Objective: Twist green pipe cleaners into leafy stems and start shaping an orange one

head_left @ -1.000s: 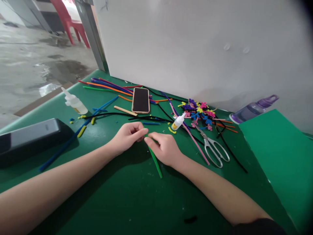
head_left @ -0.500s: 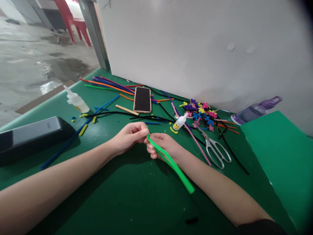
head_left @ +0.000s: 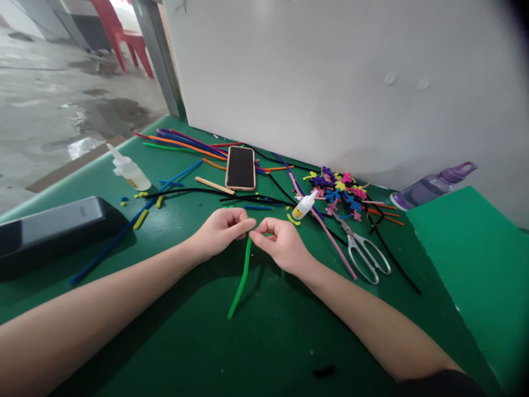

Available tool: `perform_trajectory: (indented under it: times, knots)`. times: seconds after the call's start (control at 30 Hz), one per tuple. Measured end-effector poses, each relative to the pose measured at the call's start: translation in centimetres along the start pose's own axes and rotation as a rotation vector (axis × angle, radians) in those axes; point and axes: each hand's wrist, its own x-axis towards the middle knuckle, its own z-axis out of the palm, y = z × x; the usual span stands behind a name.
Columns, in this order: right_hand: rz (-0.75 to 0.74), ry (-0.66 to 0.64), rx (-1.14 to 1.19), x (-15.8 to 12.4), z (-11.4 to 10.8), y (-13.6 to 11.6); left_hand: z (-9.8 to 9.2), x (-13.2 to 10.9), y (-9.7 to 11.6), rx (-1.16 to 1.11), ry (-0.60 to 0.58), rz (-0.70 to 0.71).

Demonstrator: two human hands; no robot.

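Observation:
My left hand point(head_left: 221, 231) and my right hand point(head_left: 281, 245) meet over the middle of the green table point(head_left: 165, 342), fingertips pinched together on the top of a green pipe cleaner point(head_left: 241, 278). The pipe cleaner hangs down from the pinch toward me, with its free end near the table. Both hands are closed on it. Just beyond the hands lie a small glue bottle point(head_left: 303, 205) and black pipe cleaners point(head_left: 194, 192).
A phone point(head_left: 240, 167) lies face up at the back among coloured pipe cleaners point(head_left: 185, 144). Scissors point(head_left: 363, 252) and a pile of small pipe-cleaner flowers point(head_left: 339, 190) are to the right. A larger glue bottle point(head_left: 128, 171) and a black case point(head_left: 49, 229) sit left; a purple bottle point(head_left: 432, 187) lies far right.
The green pipe cleaner's free end swung from my right side across to the left, below my left hand. My right hand turned and its fingertips came up to meet the left's.

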Motion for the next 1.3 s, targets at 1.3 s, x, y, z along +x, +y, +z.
perform_trajectory:
  times: [1.3]
  knots:
    - [-0.67, 0.366, -0.71, 0.8, -1.0, 1.8, 0.0, 0.2, 0.1, -0.125, 0.086, 0.006]
